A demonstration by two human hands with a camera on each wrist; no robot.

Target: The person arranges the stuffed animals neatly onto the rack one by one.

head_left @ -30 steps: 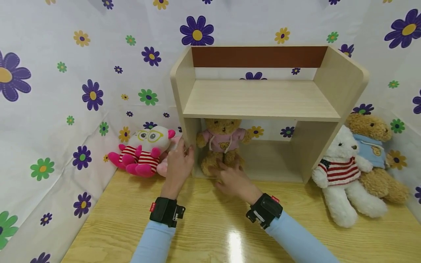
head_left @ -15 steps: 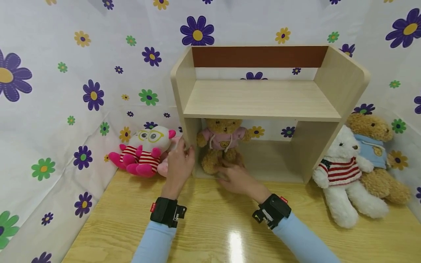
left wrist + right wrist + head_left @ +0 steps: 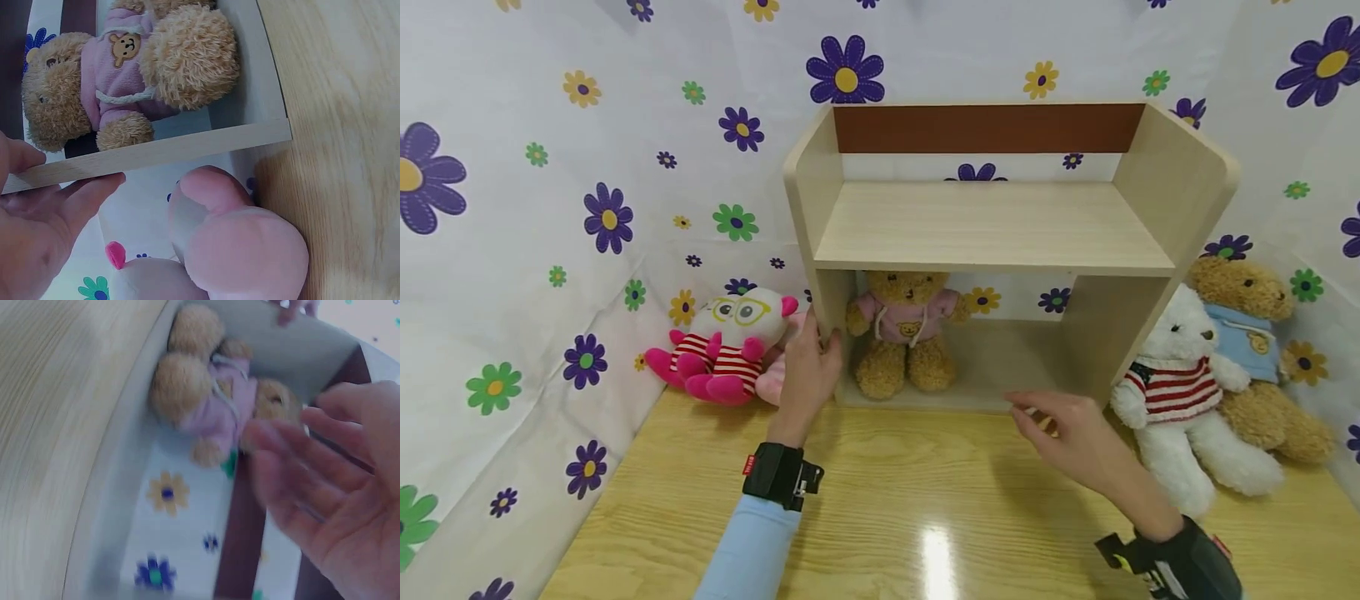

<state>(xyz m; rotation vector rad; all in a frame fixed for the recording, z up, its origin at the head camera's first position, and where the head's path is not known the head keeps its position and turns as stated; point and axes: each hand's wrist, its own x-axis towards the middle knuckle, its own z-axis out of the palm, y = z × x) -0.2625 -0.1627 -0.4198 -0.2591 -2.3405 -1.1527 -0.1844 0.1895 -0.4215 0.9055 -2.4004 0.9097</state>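
A brown teddy bear (image 3: 910,321) in a pink hoodie sits in the lower left of the wooden shelf (image 3: 992,225), facing out. My left hand (image 3: 808,371) holds the shelf's left side panel (image 3: 156,153), with thumb and fingers on opposite faces of the board, as the left wrist view shows. In front of the shelf's lower right, my right hand (image 3: 1071,437) hovers over the table with loosely bent fingers and holds nothing. It looks blurred in the right wrist view, apart from the bear.
Left of the shelf lie a pink-and-white plush toy (image 3: 730,346) with yellow glasses and a pale pink plush (image 3: 244,250). A white bear (image 3: 1180,400) in a striped sweater and a brown bear (image 3: 1255,350) in blue lean at the right. The wooden table (image 3: 880,500) runs underneath.
My right hand has let go of the teddy bear's legs and moved right and toward me. The bear's legs now show fully. My left hand stays on the side panel.
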